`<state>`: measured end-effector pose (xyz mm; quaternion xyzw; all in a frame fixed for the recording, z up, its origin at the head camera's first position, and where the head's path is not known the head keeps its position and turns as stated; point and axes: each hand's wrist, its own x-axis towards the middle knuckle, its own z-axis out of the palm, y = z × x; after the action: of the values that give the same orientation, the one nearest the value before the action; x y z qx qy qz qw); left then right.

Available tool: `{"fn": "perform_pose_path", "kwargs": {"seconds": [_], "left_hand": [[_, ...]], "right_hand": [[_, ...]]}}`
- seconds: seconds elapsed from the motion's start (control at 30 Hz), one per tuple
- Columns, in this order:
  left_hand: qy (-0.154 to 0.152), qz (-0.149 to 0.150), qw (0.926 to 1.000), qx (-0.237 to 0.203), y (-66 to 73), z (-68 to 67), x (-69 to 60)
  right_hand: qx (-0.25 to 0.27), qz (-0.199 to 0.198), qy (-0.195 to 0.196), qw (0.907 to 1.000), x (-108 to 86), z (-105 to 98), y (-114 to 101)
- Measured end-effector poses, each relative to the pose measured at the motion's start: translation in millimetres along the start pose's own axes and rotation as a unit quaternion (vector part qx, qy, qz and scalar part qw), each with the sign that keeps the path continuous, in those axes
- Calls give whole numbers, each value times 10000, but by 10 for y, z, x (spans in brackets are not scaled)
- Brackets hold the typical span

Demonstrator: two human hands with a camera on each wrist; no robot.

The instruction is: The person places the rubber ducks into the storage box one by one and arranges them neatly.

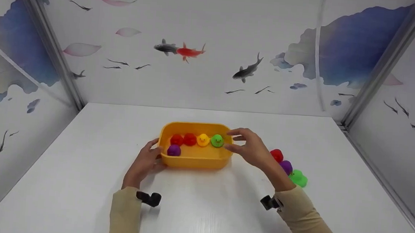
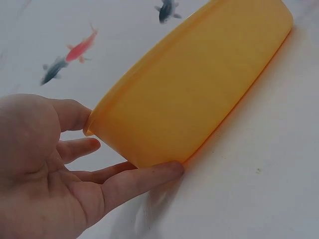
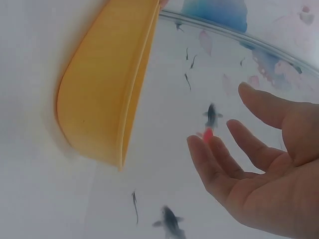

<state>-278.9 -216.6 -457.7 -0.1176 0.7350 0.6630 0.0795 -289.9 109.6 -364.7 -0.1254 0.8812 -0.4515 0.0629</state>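
Note:
A yellow tray (image 1: 193, 163) holds two red ducks (image 1: 190, 139), a yellow duck (image 1: 203, 140), a green duck (image 1: 217, 141) and a purple duck (image 1: 174, 150). At its left end the left hand (image 1: 145, 163) touches it; in the left wrist view that hand (image 2: 65, 169) has its thumb at the rim and fingers under the lower edge of the tray (image 2: 189, 84). The right hand (image 1: 251, 148) is at the tray's right end, fingers spread beside the green duck. In the right wrist view this hand (image 3: 259, 169) holds nothing, apart from the tray (image 3: 99, 89).
On the white table (image 1: 193, 210), right of the tray and partly behind the right forearm, lie a red duck (image 1: 276, 155), a purple duck (image 1: 285, 167) and a green duck (image 1: 299, 178). Panels printed with fish (image 1: 247, 70) enclose the table at the back and sides.

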Motion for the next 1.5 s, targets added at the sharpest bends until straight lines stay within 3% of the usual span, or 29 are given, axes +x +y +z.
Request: {"fn": "perform_pose_path", "kwargs": {"seconds": [0.23, 0.5, 0.67, 1.1, 1.5], "left_hand": [[83, -176, 9997, 138, -9, 20, 40], [79, -154, 9998, 59, -23, -5, 67], [86, -170, 9998, 49, -12, 1, 72], [126, -154, 9997, 122, -35, 10, 69], [91, -112, 9998, 163, -17, -11, 56]], "right_hand": [[-215, -136, 245, 9994, -100, -326, 341], [-444, -369, 403, 9975, -168, -725, 714], [-372, -599, 280, 9971, -218, -896, 952], [-27, -514, -19, 9987, -257, -1218, 1584], [-141, -155, -468, 9987, -317, -1366, 1960]]}}
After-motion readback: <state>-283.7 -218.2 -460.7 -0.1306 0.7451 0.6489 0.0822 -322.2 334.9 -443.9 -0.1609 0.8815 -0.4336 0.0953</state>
